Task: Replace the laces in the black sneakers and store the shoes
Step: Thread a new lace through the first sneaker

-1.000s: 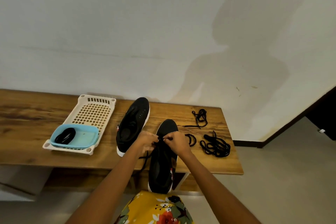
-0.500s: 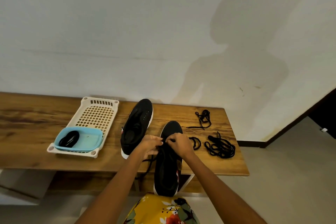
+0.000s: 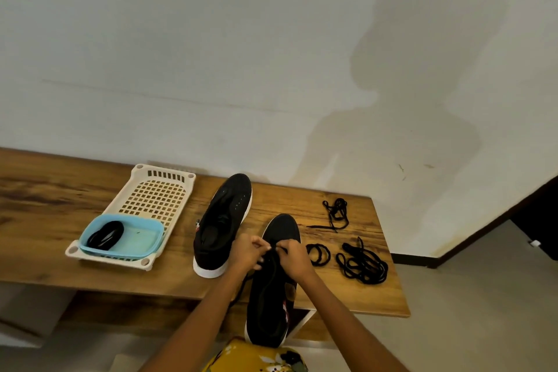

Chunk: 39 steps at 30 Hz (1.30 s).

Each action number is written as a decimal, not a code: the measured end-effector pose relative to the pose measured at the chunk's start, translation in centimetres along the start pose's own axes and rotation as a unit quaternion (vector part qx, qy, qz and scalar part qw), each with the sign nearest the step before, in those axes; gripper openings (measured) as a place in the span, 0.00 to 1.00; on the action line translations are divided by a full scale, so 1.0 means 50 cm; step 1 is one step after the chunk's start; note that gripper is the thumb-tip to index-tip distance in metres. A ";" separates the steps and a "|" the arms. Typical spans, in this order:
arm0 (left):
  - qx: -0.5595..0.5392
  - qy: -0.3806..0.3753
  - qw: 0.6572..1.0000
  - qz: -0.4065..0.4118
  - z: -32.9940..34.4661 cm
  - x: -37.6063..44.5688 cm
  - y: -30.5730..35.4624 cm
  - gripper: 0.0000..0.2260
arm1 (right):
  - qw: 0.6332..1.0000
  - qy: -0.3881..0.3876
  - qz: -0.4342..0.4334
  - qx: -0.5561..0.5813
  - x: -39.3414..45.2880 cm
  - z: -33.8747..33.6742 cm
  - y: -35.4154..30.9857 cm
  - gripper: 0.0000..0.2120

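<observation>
While the near sneaker (image 3: 273, 290) stays put, its limp lace (image 3: 273, 248) is pinched near the eyelets by left hand (image 3: 247, 254) and right hand (image 3: 294, 255).

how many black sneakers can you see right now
2. One sneaker lies on the table beside the basket; the other sneaker sits under both hands, its heel overhanging the near edge.

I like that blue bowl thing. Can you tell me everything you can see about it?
The blue tub is a shallow, light blue, plastic-looking container with rounded corners and a raised rim. It sits upright in the near end of the cream slotted basket, on the left part of the wooden table. Inside, toward its left side, lies a coiled black lace bundle; the rest of its floor looks bare. No hand touches it.
</observation>
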<state>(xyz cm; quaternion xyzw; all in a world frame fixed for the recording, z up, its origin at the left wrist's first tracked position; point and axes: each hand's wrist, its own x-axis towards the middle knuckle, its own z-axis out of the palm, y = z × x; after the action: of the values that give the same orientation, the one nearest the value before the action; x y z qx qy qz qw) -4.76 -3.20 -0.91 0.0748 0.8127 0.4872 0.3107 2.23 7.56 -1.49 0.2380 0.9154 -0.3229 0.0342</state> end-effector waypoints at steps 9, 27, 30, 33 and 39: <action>0.116 0.113 0.979 0.123 -0.024 -0.025 0.020 0.05 | 0.995 0.021 -0.041 0.086 0.013 -0.047 -0.031 0.06; -0.060 0.157 0.975 0.147 -0.046 -0.094 0.144 0.08 | 0.866 0.170 -0.183 0.433 -0.105 -0.393 -0.319 0.08; -0.172 0.209 0.943 0.195 -0.092 -0.118 0.225 0.06 | 0.874 0.178 -0.159 0.424 -0.114 -0.385 -0.296 0.08; -0.213 0.253 0.917 0.221 -0.143 -0.142 0.285 0.06 | 0.894 0.177 -0.121 0.394 -0.122 -0.351 -0.265 0.09; -0.227 0.289 0.901 0.232 -0.189 -0.160 0.305 0.09 | 0.900 0.171 -0.082 0.392 -0.135 -0.300 -0.237 0.09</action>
<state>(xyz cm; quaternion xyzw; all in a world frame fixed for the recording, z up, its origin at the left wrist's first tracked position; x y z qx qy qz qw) -6.63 -5.80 18.46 0.0442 0.6941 0.7167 -0.0513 4.14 5.82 18.61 0.2082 0.7225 -0.6119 -0.2455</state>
